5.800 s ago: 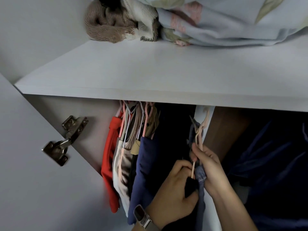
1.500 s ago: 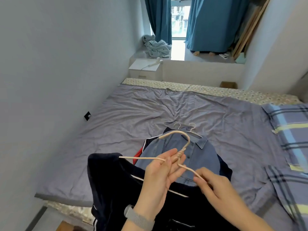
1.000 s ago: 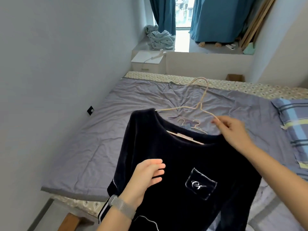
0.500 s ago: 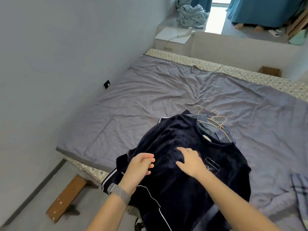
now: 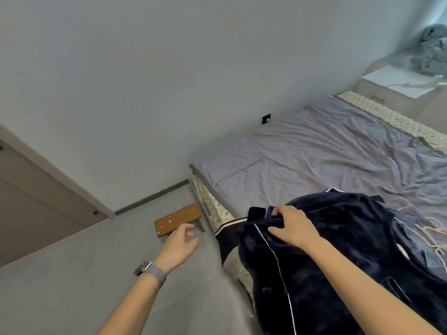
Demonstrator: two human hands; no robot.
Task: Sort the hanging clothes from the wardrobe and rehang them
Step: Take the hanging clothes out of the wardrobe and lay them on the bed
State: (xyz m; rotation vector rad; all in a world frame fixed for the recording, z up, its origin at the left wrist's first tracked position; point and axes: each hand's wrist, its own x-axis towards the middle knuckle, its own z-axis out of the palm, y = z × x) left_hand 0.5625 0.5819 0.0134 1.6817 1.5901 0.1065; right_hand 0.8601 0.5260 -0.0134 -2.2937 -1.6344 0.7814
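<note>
A dark navy velvet top with white piping (image 5: 338, 250) lies heaped on the near corner of the bed (image 5: 314, 151), over other clothes. A strip of blue denim (image 5: 399, 220) shows beneath it. Pale pink wire hangers (image 5: 425, 223) stick out to its right on the sheet. My right hand (image 5: 292, 228) rests on the left edge of the navy top, fingers spread over a fold. My left hand (image 5: 179, 245), a watch on its wrist, hangs over the floor left of the bed with relaxed fingers and holds nothing.
A brown wooden board (image 5: 177, 220) lies on the grey floor by the bed's corner. A beige wardrobe door (image 5: 29, 201) stands at the far left. Beyond the bed are a white nightstand (image 5: 396, 78) and crumpled light-blue cloth (image 5: 433, 54).
The navy top, carried on its hanger a second ago, now lies on the bed. My view has swung left toward the floor and wall. My left hand has come off the garment.
</note>
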